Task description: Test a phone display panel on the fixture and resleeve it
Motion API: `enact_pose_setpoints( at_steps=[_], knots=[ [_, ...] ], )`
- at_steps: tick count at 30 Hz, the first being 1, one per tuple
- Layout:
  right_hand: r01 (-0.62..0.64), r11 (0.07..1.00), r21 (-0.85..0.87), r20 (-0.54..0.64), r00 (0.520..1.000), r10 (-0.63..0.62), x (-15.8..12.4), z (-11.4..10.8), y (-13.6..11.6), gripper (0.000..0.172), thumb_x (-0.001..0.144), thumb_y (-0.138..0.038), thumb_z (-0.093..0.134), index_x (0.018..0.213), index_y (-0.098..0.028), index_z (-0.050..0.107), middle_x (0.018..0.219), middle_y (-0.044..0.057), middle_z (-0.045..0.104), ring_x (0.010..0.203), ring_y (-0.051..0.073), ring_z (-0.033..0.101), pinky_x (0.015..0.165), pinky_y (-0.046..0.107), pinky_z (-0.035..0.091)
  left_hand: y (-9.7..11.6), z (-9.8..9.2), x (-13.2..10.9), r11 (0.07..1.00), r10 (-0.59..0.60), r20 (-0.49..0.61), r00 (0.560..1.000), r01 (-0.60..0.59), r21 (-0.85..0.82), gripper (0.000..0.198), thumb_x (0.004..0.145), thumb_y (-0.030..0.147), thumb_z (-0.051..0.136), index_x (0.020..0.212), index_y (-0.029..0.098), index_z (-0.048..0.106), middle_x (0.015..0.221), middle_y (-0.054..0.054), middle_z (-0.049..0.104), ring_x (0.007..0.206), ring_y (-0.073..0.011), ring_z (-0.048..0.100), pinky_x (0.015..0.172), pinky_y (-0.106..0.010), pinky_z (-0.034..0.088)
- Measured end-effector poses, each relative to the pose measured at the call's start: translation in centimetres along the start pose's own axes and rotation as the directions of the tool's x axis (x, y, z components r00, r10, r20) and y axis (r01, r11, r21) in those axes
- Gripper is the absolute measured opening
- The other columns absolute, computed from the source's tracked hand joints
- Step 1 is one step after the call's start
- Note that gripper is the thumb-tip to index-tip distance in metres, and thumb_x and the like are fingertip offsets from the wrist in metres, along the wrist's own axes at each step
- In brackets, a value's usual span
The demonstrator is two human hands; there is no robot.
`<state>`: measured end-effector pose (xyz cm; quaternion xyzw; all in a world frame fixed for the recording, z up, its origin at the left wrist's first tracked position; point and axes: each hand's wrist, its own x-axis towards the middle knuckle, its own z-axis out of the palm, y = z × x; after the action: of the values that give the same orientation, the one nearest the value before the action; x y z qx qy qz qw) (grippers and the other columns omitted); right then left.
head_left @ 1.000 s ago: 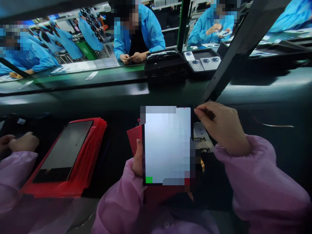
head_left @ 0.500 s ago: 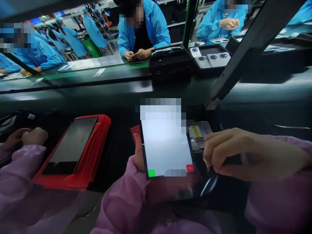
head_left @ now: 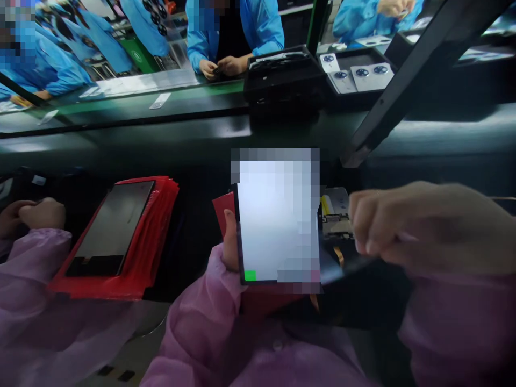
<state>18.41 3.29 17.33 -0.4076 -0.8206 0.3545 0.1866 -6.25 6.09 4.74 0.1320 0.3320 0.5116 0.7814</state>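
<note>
Pink sleeves frame the lower part of the frame. At centre, the left hand [head_left: 230, 248] grasps a lit phone [head_left: 278, 220] by its left edge, thumb along the side, screen facing up and glowing white with a green square at its lower left corner. Just right of the phone, the right hand [head_left: 403, 226] is blurred, its fingers curled in near the phone's right edge; I cannot tell whether it holds anything. Behind the phone lies a red bag [head_left: 222, 212]. At lower left, a dark screen panel [head_left: 110, 228] rests on a stack of red bags [head_left: 155, 236] on the dark bench [head_left: 201, 148]. A co-worker's hand [head_left: 42, 213] is at far left.
</note>
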Motion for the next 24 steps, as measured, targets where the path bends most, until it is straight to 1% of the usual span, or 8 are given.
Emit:
enact_pose_setpoints(
  at_steps=[2, 4, 6, 8, 14, 18, 21, 24],
  knots=[
    [-0.132, 0.987, 0.089, -0.059, 0.989, 0.138, 1.4, -0.3, -0.5, 0.035, 0.068, -0.042, 0.055, 0.078, -0.008, 0.058, 0.078, -0.002, 0.058, 0.072, -0.015, 0.054, 0.065, -0.008, 0.047, -0.1, 0.0, 0.3, 0.999, 0.029, 0.051, 0.998, -0.031, 0.035, 0.077, 0.080, 0.075, 0.041, 0.129, 0.018, 0.054, 0.111, -0.011, 0.062, 0.086, -0.0251, 0.064, 0.079, -0.038, 0.053],
    [-0.181, 0.959, 0.220, -0.167, 0.961, 0.220, 2.7, 0.0, -0.9, 0.042, 0.072, -0.048, 0.049, 0.086, -0.009, 0.053, 0.080, -0.003, 0.057, 0.070, -0.015, 0.054, 0.062, -0.008, 0.046, -0.3, -0.1, 0.6, 0.997, 0.026, 0.219, 0.975, -0.041, 0.064, 0.080, 0.079, 0.079, 0.037, 0.129, 0.019, 0.054, 0.120, -0.012, 0.058, 0.098, -0.0295, 0.061, 0.084, -0.042, 0.052],
    [-0.099, 0.939, 0.330, -0.210, 0.962, 0.175, 4.0, 0.8, -1.2, 0.043, 0.074, -0.050, 0.044, 0.091, -0.011, 0.050, 0.084, -0.005, 0.058, 0.071, -0.016, 0.055, 0.064, -0.009, 0.047, -0.4, 0.0, 0.7, 0.996, 0.023, 0.283, 0.959, -0.047, 0.079, 0.080, 0.079, 0.079, 0.036, 0.129, 0.019, 0.053, 0.127, -0.011, 0.054, 0.108, -0.0314, 0.058, 0.090, -0.043, 0.049],
    [-0.016, 0.898, 0.440, -0.192, 0.975, 0.111, 5.2, 1.8, -1.2, 0.044, 0.075, -0.050, 0.042, 0.096, -0.012, 0.049, 0.091, -0.005, 0.058, 0.074, -0.015, 0.056, 0.068, -0.007, 0.049, -0.5, 0.5, 0.5, 0.993, 0.063, 0.209, 0.976, -0.082, 0.085, 0.076, 0.083, 0.074, 0.036, 0.130, 0.016, 0.052, 0.127, -0.011, 0.054, 0.113, -0.0302, 0.055, 0.097, -0.041, 0.046],
    [0.036, 0.603, 0.797, -0.129, 0.985, 0.112, 7.6, 3.8, -0.9, 0.047, 0.076, -0.053, 0.040, 0.107, -0.017, 0.041, 0.110, -0.005, 0.053, 0.087, -0.016, 0.057, 0.083, -0.007, 0.054, -0.9, 1.6, 0.0, 0.999, 0.035, 0.316, 0.948, -0.035, -0.007, 0.066, 0.090, 0.067, 0.029, 0.133, 0.022, 0.052, 0.133, -0.008, 0.050, 0.120, -0.0322, 0.050, 0.098, -0.046, 0.045],
    [0.102, 0.421, 0.901, -0.151, 0.985, 0.083, 7.9, 4.2, -0.3, 0.045, 0.076, -0.054, 0.040, 0.110, -0.023, 0.039, 0.119, -0.010, 0.046, 0.096, -0.021, 0.055, 0.092, -0.013, 0.051, -1.1, 1.4, 0.0, 0.997, -0.072, 0.445, 0.893, 0.083, -0.005, 0.072, 0.090, 0.070, 0.022, 0.135, 0.022, 0.052, 0.137, -0.008, 0.046, 0.126, -0.0339, 0.043, 0.106, -0.051, 0.036],
    [0.113, 0.420, 0.900, -0.155, 0.986, 0.068, 7.9, 3.8, -0.1, 0.049, 0.074, -0.056, 0.041, 0.112, -0.025, 0.037, 0.122, -0.012, 0.044, 0.098, -0.022, 0.053, 0.094, -0.014, 0.050, -1.2, 1.4, 0.0, 0.995, -0.066, 0.537, 0.841, 0.098, -0.032, 0.077, 0.090, 0.069, 0.012, 0.134, 0.022, 0.054, 0.141, -0.005, 0.042, 0.130, -0.0342, 0.039, 0.109, -0.053, 0.032],
    [0.011, 0.539, 0.842, -0.134, 0.973, 0.189, 7.6, 3.0, 0.0, 0.051, 0.076, -0.054, 0.038, 0.114, -0.021, 0.034, 0.118, -0.007, 0.048, 0.078, -0.021, 0.047, 0.071, -0.011, 0.046, -1.0, 1.5, 0.1, 0.991, -0.077, 0.606, 0.792, 0.126, -0.038, 0.082, 0.089, 0.070, 0.004, 0.134, 0.023, 0.054, 0.140, -0.003, 0.043, 0.128, -0.0328, 0.041, 0.108, -0.052, 0.035]
  ],
)
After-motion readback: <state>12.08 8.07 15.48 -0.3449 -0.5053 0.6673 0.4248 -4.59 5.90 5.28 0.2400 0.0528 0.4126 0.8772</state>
